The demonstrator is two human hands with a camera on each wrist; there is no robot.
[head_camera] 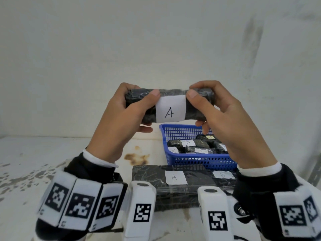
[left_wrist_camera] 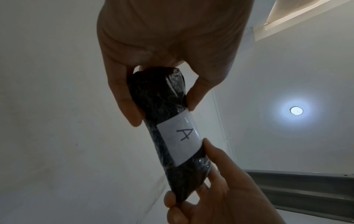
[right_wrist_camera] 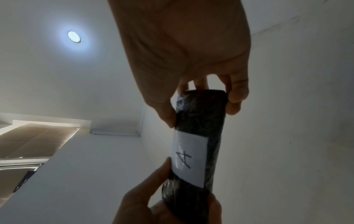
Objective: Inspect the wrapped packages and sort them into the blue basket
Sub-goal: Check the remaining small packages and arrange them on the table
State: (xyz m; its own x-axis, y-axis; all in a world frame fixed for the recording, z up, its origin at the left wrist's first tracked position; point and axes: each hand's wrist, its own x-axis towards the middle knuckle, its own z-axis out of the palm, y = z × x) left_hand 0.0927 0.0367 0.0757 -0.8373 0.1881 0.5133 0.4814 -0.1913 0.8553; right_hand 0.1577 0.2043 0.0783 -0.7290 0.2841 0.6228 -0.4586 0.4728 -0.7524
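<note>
Stained white table (head_camera: 52, 162) against bare white wall (head_camera: 156, 40)

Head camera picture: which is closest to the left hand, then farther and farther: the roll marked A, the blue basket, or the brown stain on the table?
1. The roll marked A: held in the left hand, gripped at its left end.
2. The brown stain: on the table, below the hand.
3. The blue basket: off to the right, behind the flat black package.

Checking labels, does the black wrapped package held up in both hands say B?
No, the white label on the black wrapped package reads A.
</note>
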